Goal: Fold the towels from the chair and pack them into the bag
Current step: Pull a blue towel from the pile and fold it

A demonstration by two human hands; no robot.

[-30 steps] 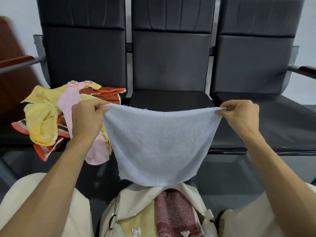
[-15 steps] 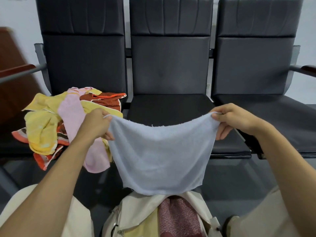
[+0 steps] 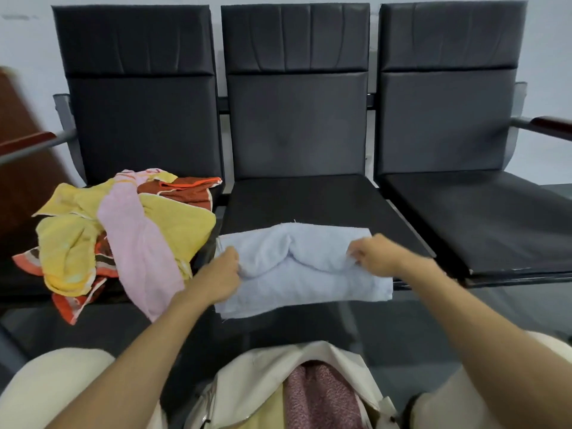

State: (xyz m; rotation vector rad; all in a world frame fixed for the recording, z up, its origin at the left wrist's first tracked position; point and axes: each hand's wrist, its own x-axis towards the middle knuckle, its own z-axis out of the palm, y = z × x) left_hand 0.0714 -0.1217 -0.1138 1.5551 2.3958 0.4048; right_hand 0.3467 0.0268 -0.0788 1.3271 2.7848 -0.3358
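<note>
Towel (image 3: 309, 283), pale blue, lies half-folded across front of mid seat (image 3: 309, 199), w/ both grips on it: left grip (image 3: 224, 274) has fingers curled round the doubled layer at its left end, right grip (image 3: 376, 257) pinches the same layer at the right end (a bit blurred, but fabric looks bunched under the fingers). Risks, as I judge them: the edge nearer than the grips overhangs the seat front, so a tug toward the body or an early let-go could slide the whole thing to the floor. Cloth sags into a lumpy ridge btwn the grips, so unless it's pulled taut the fold will set crooked and pack bulky. Just left of left grip the pile (image 3: 77, 239) crowds in, its pink towel (image 3: 145, 249) hanging off the seat edge, so a sweep that way could snag it and drag it down. Room: beyond the grips the seat is bare to the backrest, and right of right grip the next seat (image 3: 479, 218) is bare too. Below the grips the bag (image 3: 263, 376) gapes, already part filled.
</note>
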